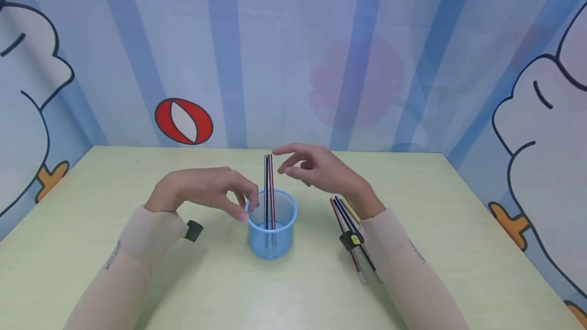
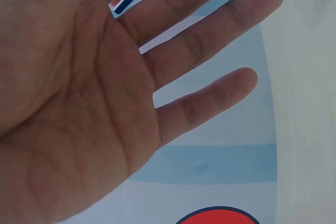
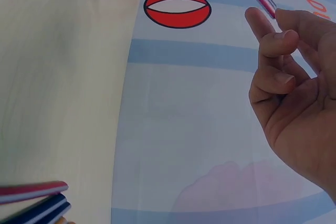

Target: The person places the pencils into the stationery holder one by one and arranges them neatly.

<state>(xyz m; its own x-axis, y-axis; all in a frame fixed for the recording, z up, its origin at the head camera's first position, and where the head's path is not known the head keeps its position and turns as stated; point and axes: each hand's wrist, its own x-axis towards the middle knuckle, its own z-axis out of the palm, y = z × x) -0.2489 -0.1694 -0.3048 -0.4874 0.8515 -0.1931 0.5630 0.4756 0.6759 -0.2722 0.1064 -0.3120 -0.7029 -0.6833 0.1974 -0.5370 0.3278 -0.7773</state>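
A light blue plastic cup (image 1: 285,241) stands upright mid-table. Several striped pencils (image 1: 272,182), dark blue and red, stand nearly vertical in it. My left hand (image 1: 213,190) pinches the cup's left rim, thumb outside and a finger inside; in the left wrist view its other fingers (image 2: 210,35) stretch out straight. Beside the pencil tops, my right hand (image 1: 323,169) hovers with a pointing index finger and the others loosely bent. It holds nothing; whether its index fingertip touches the pencils, I cannot tell.
More striped pencils (image 1: 340,213), red, dark blue and yellow, lie on the pale table (image 1: 220,289) right of the cup, partly under my right forearm. Black wrist pieces (image 1: 193,230) hang below both sleeves. A printed backdrop (image 1: 284,55) rises behind the table.
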